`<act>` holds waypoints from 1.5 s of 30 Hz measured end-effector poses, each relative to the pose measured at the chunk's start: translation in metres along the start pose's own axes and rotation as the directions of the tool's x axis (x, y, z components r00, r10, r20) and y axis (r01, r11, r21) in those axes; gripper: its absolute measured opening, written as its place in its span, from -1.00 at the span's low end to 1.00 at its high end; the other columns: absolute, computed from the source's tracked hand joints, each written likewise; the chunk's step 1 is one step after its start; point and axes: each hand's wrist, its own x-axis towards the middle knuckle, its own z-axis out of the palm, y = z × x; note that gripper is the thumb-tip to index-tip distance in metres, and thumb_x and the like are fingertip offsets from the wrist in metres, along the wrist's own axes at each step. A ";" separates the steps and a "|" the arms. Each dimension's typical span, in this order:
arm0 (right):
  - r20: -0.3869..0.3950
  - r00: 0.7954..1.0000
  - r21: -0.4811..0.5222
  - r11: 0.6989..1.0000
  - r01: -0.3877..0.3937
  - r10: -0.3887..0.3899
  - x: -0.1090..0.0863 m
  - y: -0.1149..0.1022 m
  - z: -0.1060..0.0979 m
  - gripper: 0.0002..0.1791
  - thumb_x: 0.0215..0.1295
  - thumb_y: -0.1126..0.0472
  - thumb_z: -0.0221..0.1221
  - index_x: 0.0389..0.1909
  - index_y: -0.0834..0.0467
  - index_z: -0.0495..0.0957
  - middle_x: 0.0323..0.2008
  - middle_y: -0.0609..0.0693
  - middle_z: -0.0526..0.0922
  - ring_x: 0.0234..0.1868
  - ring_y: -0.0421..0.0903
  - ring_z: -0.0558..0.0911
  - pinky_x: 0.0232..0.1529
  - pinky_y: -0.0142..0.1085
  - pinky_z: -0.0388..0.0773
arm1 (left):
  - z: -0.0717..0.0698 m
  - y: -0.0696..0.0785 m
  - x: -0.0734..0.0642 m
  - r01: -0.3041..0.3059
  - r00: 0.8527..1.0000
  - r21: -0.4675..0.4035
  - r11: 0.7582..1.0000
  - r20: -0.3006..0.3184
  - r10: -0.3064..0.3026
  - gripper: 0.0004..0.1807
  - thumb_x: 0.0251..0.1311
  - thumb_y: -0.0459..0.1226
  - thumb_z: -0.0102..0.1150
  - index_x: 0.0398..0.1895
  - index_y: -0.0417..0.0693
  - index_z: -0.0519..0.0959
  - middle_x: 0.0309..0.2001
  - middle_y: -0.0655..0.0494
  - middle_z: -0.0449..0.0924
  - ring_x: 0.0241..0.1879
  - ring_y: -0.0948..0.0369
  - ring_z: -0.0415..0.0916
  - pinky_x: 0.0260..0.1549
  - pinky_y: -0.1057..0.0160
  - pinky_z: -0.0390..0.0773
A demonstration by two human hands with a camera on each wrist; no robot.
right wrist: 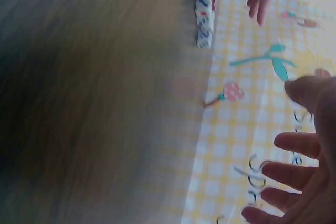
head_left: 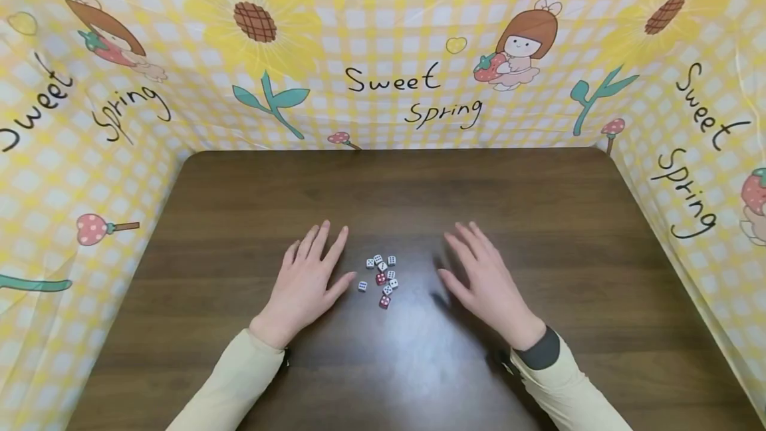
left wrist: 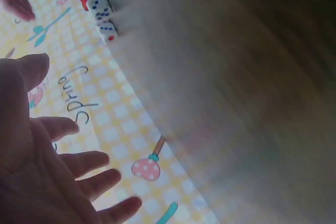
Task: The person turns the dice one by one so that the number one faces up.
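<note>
Several small dice lie loosely clustered on the brown table, mostly white dice (head_left: pixel 391 261) with dark pips, plus two red dice (head_left: pixel 380 279). To their left my left hand (head_left: pixel 305 285) is spread with its fingers straight, the thumb tip close to the nearest white die (head_left: pixel 362 287). On the other side, farther off, my right hand (head_left: pixel 487 281) has its fingers extended and holds nothing. Both wrist views show the fingers apart and bare, with part of the dice row (left wrist: pixel 100 9) at the top of the left one and more dice (right wrist: pixel 205 11) in the right one.
The wooden table (head_left: pixel 383 191) has rounded far corners. A yellow checked cloth (head_left: pixel 395 32) with flowers, cartoon figures and lettering walls it at the back and both sides. A dark cuff (head_left: pixel 538 349) circles the right wrist below the pale sleeve.
</note>
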 end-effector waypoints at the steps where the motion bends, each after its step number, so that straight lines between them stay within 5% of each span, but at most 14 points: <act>1: 0.009 1.000 -0.004 1.000 0.014 -0.014 0.003 -0.002 0.002 -0.39 0.33 0.11 0.37 0.33 0.29 0.50 0.32 0.30 0.50 0.44 0.33 0.36 0.35 0.27 0.33 | 0.000 0.001 0.001 -0.007 1.000 -0.006 1.000 -0.004 0.007 -0.17 0.41 0.13 0.20 0.62 0.00 0.23 0.55 -0.27 0.20 0.49 -0.23 0.21 0.28 -0.31 0.32; 4: 0.049 0.998 -0.018 0.999 0.039 -0.038 0.011 -0.008 0.008 -0.53 0.34 0.16 0.37 0.20 0.27 0.59 0.08 0.19 0.65 0.19 0.20 0.57 0.22 0.09 0.51 | 0.002 0.008 0.003 -0.037 0.999 -0.038 0.999 -0.030 0.036 -0.29 0.38 0.02 0.29 0.48 -0.14 0.42 0.35 -0.29 0.44 0.26 -0.22 0.46 0.10 -0.21 0.50; 7: 0.111 0.993 -0.017 0.999 0.044 -0.042 0.020 -0.014 0.013 -0.66 0.35 0.18 0.37 0.07 0.22 0.65 -0.10 0.06 0.71 -0.04 0.04 0.63 0.00 -0.08 0.62 | 0.004 0.016 0.003 -0.060 0.997 -0.095 0.994 -0.047 0.056 -0.56 0.31 -0.11 0.39 0.11 -0.22 0.62 -0.08 -0.16 0.60 -0.16 -0.08 0.60 -0.23 -0.06 0.62; 9: 0.153 0.987 0.039 0.999 0.036 -0.041 0.026 -0.018 0.017 -0.73 0.34 0.20 0.38 0.00 0.20 0.67 -0.15 0.03 0.73 -0.11 -0.02 0.66 -0.07 -0.12 0.64 | 0.006 0.022 0.003 -0.061 0.998 -0.138 0.989 -0.030 0.057 -0.72 0.28 -0.16 0.41 -0.18 -0.18 0.60 -0.34 0.01 0.52 -0.39 0.04 0.53 -0.43 0.03 0.59; 12: 0.206 0.978 0.156 0.988 0.010 -0.043 0.037 -0.022 0.023 -0.80 0.34 0.25 0.37 -0.06 0.18 0.67 -0.17 0.01 0.74 -0.17 -0.08 0.69 -0.10 -0.16 0.65 | 0.008 0.029 0.004 -0.036 0.999 -0.190 0.981 0.025 0.041 -0.70 0.27 -0.21 0.40 -0.41 -0.07 0.44 -0.54 0.16 0.33 -0.58 0.16 0.37 -0.59 0.12 0.45; 27: 0.422 0.906 0.221 0.972 -0.077 -0.024 0.080 -0.017 0.052 -0.87 0.41 0.18 0.32 -0.12 0.14 0.69 -0.32 -0.08 0.71 -0.28 -0.19 0.66 -0.15 -0.26 0.60 | 0.012 0.027 0.011 0.015 0.988 -0.202 0.979 0.153 0.017 -0.71 0.29 -0.21 0.40 -0.40 -0.04 0.43 -0.57 0.18 0.33 -0.60 0.20 0.32 -0.61 0.18 0.37; 35: 0.416 0.909 0.198 0.979 -0.057 -0.031 0.086 -0.014 0.061 -0.92 0.38 0.16 0.36 -0.22 0.08 0.70 -0.41 -0.15 0.61 -0.35 -0.22 0.55 -0.24 -0.33 0.49 | 0.009 0.027 0.015 0.016 0.986 -0.203 0.979 0.164 0.018 -0.72 0.31 -0.22 0.38 -0.39 -0.06 0.43 -0.57 0.16 0.33 -0.60 0.19 0.31 -0.61 0.17 0.37; 45: 0.468 0.884 0.228 0.965 -0.132 0.011 0.082 -0.014 0.061 -0.92 0.38 0.23 0.36 -0.21 0.09 0.64 -0.40 -0.13 0.62 -0.35 -0.22 0.55 -0.24 -0.31 0.51 | 0.014 0.027 0.013 0.039 0.978 -0.219 0.975 0.208 0.007 -0.71 0.33 -0.19 0.38 -0.36 -0.06 0.43 -0.57 0.16 0.33 -0.58 0.21 0.30 -0.60 0.21 0.33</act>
